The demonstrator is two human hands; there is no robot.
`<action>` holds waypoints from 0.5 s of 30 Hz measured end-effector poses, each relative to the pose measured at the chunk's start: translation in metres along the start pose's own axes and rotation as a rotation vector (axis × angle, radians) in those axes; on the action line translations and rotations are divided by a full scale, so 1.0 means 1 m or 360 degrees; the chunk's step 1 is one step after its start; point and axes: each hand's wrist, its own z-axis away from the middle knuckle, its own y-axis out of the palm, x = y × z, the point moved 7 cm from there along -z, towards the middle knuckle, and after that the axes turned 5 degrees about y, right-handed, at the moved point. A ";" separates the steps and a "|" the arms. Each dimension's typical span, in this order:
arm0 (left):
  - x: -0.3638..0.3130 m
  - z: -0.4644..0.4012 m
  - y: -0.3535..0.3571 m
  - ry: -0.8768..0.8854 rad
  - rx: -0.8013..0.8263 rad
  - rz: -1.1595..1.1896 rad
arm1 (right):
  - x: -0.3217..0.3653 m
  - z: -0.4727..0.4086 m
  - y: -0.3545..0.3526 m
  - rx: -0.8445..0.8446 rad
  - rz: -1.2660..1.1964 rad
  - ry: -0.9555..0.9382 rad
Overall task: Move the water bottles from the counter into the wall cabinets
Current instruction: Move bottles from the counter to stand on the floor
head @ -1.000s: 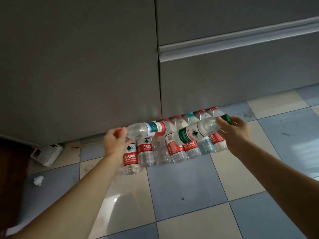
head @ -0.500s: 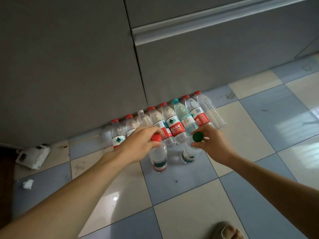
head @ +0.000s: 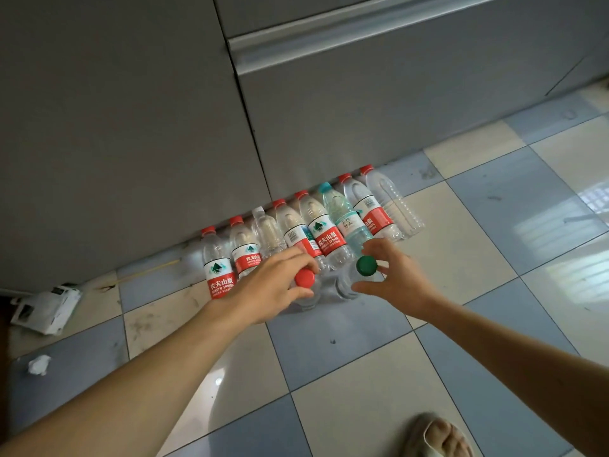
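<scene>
Two bottles stand upright on the checked floor tiles point(head: 346, 384) below me, seen almost end-on, so their bodies and labels are mostly hidden. My left hand point(head: 273, 288) curls its fingers round the red-capped bottle point(head: 304, 278) at the neck, grasping it. My right hand point(head: 392, 275) is spread around the green-capped bottle point(head: 366, 266); thumb and fingers lie close to the cap, but I cannot tell whether they touch it. The two bottles stand just beside each other, in front of a row of bottles point(head: 306, 229) lined against the foot of the grey cabinet front point(head: 131, 127). My hands cover the lower parts of the middle ones in that row. A white box point(head: 46, 308) lies at far left, a crumpled scrap point(head: 39, 364) near it, and my sandalled foot point(head: 438, 437) is cut off by the bottom edge.
</scene>
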 end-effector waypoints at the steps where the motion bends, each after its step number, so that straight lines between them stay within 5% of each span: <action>1: 0.001 0.001 0.001 -0.0007 0.0001 0.0014 | -0.006 -0.002 0.003 0.0035 0.0012 0.0048; 6: 0.024 0.007 0.017 -0.0279 -0.0075 0.0248 | -0.037 -0.005 0.031 0.0188 -0.0128 0.0195; 15: 0.058 0.007 0.077 -0.0556 -0.0566 0.0592 | -0.068 -0.015 0.054 -0.0002 -0.0286 0.0213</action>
